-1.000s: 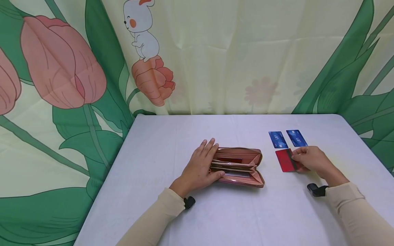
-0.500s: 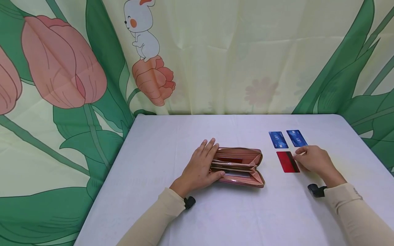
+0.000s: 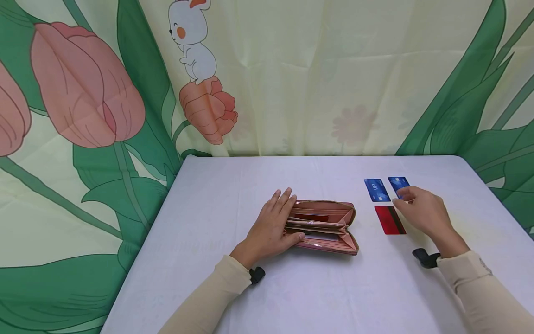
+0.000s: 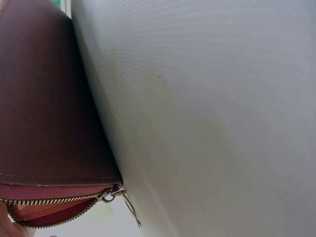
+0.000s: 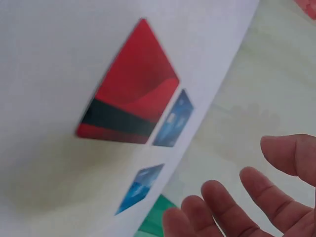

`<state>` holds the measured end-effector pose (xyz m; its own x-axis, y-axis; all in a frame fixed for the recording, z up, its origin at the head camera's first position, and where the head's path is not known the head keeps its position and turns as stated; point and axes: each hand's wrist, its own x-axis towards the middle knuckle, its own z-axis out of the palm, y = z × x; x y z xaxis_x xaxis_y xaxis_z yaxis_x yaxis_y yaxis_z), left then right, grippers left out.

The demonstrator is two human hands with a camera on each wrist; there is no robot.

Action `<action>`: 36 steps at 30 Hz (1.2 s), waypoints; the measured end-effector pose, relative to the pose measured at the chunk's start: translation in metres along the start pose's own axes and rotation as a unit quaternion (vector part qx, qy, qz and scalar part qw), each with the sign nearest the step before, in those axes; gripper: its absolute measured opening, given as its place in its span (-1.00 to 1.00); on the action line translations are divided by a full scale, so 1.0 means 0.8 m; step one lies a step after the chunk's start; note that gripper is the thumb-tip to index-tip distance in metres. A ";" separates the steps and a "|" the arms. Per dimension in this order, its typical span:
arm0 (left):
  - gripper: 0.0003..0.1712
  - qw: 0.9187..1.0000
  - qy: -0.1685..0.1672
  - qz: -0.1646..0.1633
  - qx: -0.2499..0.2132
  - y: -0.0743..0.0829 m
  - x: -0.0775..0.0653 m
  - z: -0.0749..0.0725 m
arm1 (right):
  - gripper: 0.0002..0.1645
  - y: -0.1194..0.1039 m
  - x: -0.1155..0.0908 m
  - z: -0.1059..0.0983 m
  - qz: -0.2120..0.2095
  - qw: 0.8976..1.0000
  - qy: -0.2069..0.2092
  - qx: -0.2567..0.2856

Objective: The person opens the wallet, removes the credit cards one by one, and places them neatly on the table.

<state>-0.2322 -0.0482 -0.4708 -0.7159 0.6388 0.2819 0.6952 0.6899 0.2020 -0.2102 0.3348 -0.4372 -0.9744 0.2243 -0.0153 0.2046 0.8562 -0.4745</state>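
Observation:
An unzipped pink wallet [image 3: 348,241] lies with its mouth spread, showing folds and pockets. Over its left end rests my left hand [image 3: 269,227], fingers straight toward the far edge and thumb across the near side. The left wrist view has the wallet's dark outer side and its brass zipper [image 4: 64,200]. My right hand [image 3: 425,213] hovers with nothing in it, fingers loosely bent and apart. It partly covers the right blue card [image 3: 397,183]. A second blue card [image 3: 377,190] lies left of that one. Nearer me is a red card [image 3: 388,220] with a dark stripe.
All of this lies on a table with a white cloth [image 3: 217,204]. Behind the table's far edge hangs a curtain [image 3: 292,93] printed with tulips and a rabbit. A dark red card [image 3: 310,217] shows inside the wallet's far pocket.
My right hand has let go of the red card, which now lies flat on the cloth, and has moved away toward the right blue card. The left hand and wallet stay put.

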 end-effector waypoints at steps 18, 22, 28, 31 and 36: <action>0.06 1.000 -0.003 -0.003 0.002 0.001 -0.001 0.000 | -0.49 -0.086 -0.036 -0.015 -0.111 0.988 0.109 0.005; 0.06 1.000 0.002 0.000 0.003 0.000 -0.001 0.001 | -0.52 -0.101 -0.042 -0.017 -0.143 0.983 0.111 0.014; 0.06 1.000 0.000 -0.003 0.001 0.000 -0.002 0.000 | -0.60 -0.124 -0.053 -0.016 -0.198 0.971 0.131 0.012; 0.07 1.000 0.001 -0.001 0.001 0.000 -0.002 0.000 | -0.62 -0.135 -0.058 -0.012 -0.222 0.965 0.141 0.008; 0.06 1.000 -0.002 -0.003 0.002 0.001 -0.002 -0.001 | -0.66 -0.148 -0.062 -0.006 -0.268 0.951 0.156 0.005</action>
<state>-0.2308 -0.0489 -0.4702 -0.7205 0.6358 0.2769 0.6904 0.6950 0.2008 -0.1856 0.2244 -0.3757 -0.8628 -0.1147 0.4923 -0.3161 0.8824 -0.3484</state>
